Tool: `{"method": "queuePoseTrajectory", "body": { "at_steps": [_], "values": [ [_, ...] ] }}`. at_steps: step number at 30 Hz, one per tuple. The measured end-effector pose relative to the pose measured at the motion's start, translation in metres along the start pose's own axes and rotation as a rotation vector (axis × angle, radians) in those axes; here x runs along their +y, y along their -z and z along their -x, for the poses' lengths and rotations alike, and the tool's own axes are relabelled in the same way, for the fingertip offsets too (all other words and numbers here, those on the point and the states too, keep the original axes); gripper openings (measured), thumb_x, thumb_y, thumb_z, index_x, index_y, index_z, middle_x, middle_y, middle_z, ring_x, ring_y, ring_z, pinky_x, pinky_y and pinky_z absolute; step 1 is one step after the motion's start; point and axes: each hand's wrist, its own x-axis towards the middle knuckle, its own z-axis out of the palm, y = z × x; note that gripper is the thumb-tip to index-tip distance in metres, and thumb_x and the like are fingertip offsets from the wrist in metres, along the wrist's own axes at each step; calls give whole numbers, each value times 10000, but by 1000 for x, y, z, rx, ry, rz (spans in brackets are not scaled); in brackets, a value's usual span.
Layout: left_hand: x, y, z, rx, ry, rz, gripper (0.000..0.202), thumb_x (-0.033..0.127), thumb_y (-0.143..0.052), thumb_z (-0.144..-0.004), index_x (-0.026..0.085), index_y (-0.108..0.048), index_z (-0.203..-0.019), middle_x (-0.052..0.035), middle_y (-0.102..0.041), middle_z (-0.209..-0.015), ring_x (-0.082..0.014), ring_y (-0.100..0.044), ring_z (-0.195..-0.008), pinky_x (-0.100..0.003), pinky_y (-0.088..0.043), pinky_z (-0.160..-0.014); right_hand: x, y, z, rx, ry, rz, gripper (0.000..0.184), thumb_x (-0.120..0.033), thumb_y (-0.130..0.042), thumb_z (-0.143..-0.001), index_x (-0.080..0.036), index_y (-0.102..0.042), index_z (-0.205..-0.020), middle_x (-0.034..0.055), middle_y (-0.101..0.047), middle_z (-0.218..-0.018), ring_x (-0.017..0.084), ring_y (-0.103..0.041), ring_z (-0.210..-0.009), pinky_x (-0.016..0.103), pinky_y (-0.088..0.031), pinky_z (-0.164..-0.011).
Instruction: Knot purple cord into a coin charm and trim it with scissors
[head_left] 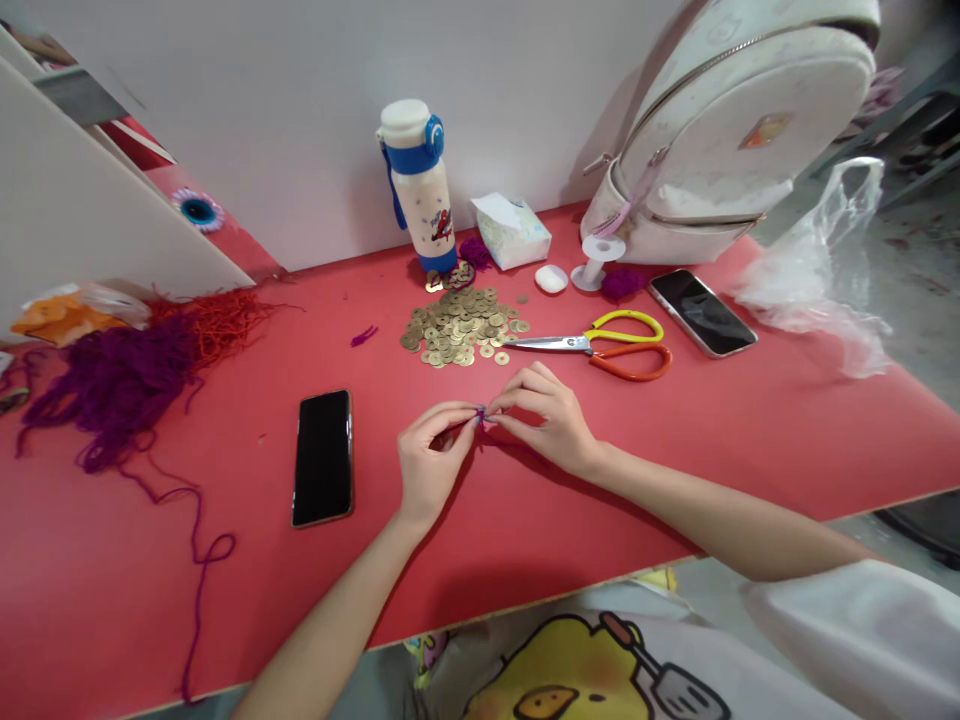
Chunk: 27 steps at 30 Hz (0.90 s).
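My left hand (433, 455) and my right hand (546, 415) meet over the red table, fingertips pinched together. Between them is a short piece of purple yarn (481, 416), mostly covered by the fingers; whether a coin is held with it I cannot tell. Just beyond the hands lies a loose heap of brass-coloured coins with holes (457, 325). Scissors (592, 343) with one yellow and one orange handle rest to the right of the heap, blade tips touching its edge.
A smartphone (322, 458) lies left of my hands, another phone (703, 312) at right. Purple yarn (124, 385) tangles at far left beside red strands (221, 325). Along the back stand a bottle (424, 195), tissue pack (513, 232), white spool (598, 262), backpack (720, 150) and plastic bag (817, 275).
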Motion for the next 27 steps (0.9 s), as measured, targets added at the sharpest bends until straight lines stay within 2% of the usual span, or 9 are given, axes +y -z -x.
{"method": "queuePoseTrajectory", "body": {
  "at_steps": [8, 14, 21, 27],
  "values": [
    [-1, 1, 0, -6, 2, 13, 93, 202, -676, -838, 193, -764, -808, -60, -766, -864, -176, -714, -791, -268, -574, -712, 1, 3, -2, -31, 45, -3, 97, -292, -642, -927, -237, -703, -877, 45, -673, -811, 199, -545, -773, 364, -468, -706],
    [-2, 2, -1, -49, 3, 53, 85, 188, -689, -830, 197, -768, -803, -57, -767, -857, -177, -715, -794, -283, -575, -762, 3, 4, -5, -15, 9, -78, 162, -370, -672, -895, -227, -682, -821, 37, -654, -796, 197, -553, -773, 368, -471, -731],
    [-3, 2, -2, -51, -32, 56, 85, 169, -696, -825, 195, -773, -802, -55, -771, -847, -171, -718, -777, -269, -575, -738, 4, 5, -6, -12, 34, -127, 126, -336, -716, -862, -214, -685, -852, 31, -640, -804, 187, -561, -778, 350, -473, -742],
    [-3, 2, -2, -67, -73, 65, 86, 143, -702, -823, 188, -766, -788, -42, -772, -835, -149, -717, -765, -235, -566, -731, 6, 5, -5, -66, 51, -143, 113, -320, -702, -877, -209, -683, -864, 36, -616, -844, 181, -569, -819, 331, -490, -755]
  ]
}}
